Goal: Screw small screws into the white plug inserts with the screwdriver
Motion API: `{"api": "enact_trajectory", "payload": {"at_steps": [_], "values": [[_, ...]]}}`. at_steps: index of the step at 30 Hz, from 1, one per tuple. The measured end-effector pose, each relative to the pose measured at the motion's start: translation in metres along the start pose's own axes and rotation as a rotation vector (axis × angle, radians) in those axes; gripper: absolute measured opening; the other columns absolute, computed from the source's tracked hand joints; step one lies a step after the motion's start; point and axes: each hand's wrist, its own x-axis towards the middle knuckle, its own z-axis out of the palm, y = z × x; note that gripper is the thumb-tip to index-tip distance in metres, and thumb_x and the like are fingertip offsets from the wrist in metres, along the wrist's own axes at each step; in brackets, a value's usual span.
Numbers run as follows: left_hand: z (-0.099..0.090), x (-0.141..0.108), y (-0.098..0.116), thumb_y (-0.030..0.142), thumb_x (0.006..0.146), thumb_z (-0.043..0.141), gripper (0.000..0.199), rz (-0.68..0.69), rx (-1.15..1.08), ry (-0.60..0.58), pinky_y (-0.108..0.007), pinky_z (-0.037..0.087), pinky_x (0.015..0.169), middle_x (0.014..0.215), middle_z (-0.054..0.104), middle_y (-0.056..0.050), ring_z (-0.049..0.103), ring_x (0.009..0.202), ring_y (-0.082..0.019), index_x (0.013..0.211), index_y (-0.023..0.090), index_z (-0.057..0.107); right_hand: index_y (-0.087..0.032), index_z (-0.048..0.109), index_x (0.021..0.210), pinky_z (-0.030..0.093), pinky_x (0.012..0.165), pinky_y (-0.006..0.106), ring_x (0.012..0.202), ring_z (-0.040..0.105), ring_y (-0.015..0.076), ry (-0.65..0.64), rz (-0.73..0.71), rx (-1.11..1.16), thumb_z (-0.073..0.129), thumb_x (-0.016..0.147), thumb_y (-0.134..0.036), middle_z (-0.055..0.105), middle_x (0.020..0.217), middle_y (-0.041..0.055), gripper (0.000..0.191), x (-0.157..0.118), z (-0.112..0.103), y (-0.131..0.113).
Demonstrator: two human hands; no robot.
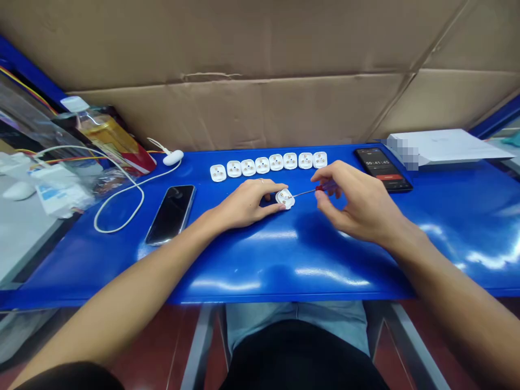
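1. My left hand (244, 203) presses its fingertips against the white round plug (285, 198) on the blue bench (260, 254).
2. My right hand (357, 200) pinches a red-handled screwdriver (325, 188) narrowly, its tip at the plug.
3. The plug lies between my hands, just below a row of white plugs (276, 161).

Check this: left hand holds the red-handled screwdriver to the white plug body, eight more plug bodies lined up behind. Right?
Not quite: the head view shows the right hand holding the red-handled screwdriver, not the left. The left hand is on the white plug body. The eight plug bodies lined up behind are as you said.
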Motion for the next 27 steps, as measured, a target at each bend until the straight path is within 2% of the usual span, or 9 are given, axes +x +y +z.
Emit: {"api": "enact_trajectory", "payload": {"at_steps": [3, 6, 10, 14, 17, 21, 27], "values": [[-0.0001, 0.0, -0.0003, 0.045, 0.1, 0.07, 0.045, -0.003, -0.003, -0.007, -0.032, 0.05, 0.082, 0.107, 0.077, -0.006, 0.07, 0.09, -0.021, 0.138, 0.019, 0.07, -0.023, 0.059, 0.116, 0.053, 0.068, 0.037, 0.076, 0.072, 0.0247, -0.007, 0.061, -0.064, 0.058, 0.104, -0.034, 0.074, 0.092, 0.0069, 0.016, -0.0006, 0.0005, 0.0016], [-0.0003, -0.0002, -0.0003, 0.045, 0.101, 0.068, 0.045, -0.001, -0.003, -0.007, -0.032, 0.05, 0.082, 0.107, 0.077, -0.006, 0.07, 0.09, -0.021, 0.138, 0.02, 0.07, -0.024, 0.061, 0.113, 0.049, 0.064, 0.033, 0.071, 0.071, 0.0226, -0.022, 0.053, -0.101, 0.054, 0.107, -0.035, 0.072, 0.082, 0.0027, 0.014, -0.0018, 0.0016, 0.0038], [0.0005, -0.0007, -0.0011, 0.045, 0.1, 0.069, 0.046, -0.007, -0.006, 0.008, -0.032, 0.05, 0.082, 0.11, 0.077, -0.007, 0.069, 0.09, -0.021, 0.138, 0.02, 0.07, -0.022, 0.06, 0.115, 0.051, 0.07, 0.033, 0.076, 0.071, 0.0213, -0.025, 0.002, -0.033, 0.055, 0.102, -0.026, 0.072, 0.091, 0.0043, 0.014, -0.002, 0.0023, 0.0039], [0.0013, -0.0011, -0.0021, 0.044, 0.1, 0.069, 0.046, -0.003, -0.004, 0.01, -0.033, 0.051, 0.083, 0.112, 0.077, -0.008, 0.069, 0.09, -0.021, 0.14, 0.02, 0.069, -0.02, 0.058, 0.113, 0.054, 0.078, 0.035, 0.086, 0.071, 0.0221, -0.013, -0.049, 0.022, 0.056, 0.092, -0.014, 0.07, 0.101, 0.0064, 0.023, -0.0014, 0.0008, 0.0029], [0.0014, -0.0009, -0.0021, 0.044, 0.1, 0.069, 0.046, -0.003, -0.006, 0.012, -0.032, 0.051, 0.082, 0.11, 0.077, -0.007, 0.07, 0.09, -0.021, 0.139, 0.02, 0.07, -0.02, 0.057, 0.112, 0.054, 0.076, 0.035, 0.085, 0.071, 0.0228, -0.032, -0.046, 0.012, 0.058, 0.094, -0.019, 0.07, 0.099, 0.0064, 0.018, -0.0016, -0.0009, 0.0024], [0.0011, -0.0006, -0.0022, 0.045, 0.1, 0.069, 0.046, -0.004, -0.008, 0.016, -0.032, 0.051, 0.082, 0.107, 0.078, -0.007, 0.07, 0.088, -0.021, 0.138, 0.018, 0.07, -0.023, 0.06, 0.108, 0.048, 0.063, 0.033, 0.069, 0.068, 0.021, -0.06, 0.026, -0.08, 0.058, 0.104, -0.034, 0.072, 0.084, 0.0033, 0.012, -0.0018, -0.0016, 0.0026], [0.0009, -0.0011, -0.0028, 0.045, 0.1, 0.068, 0.047, -0.004, -0.011, 0.022, -0.035, 0.052, 0.084, 0.111, 0.077, -0.008, 0.07, 0.09, -0.022, 0.139, 0.019, 0.069, -0.024, 0.061, 0.107, 0.05, 0.064, 0.032, 0.068, 0.069, 0.02, -0.015, 0.012, -0.065, 0.055, 0.104, -0.028, 0.073, 0.084, 0.0025, 0.008, -0.002, 0.0, 0.0034]]}}
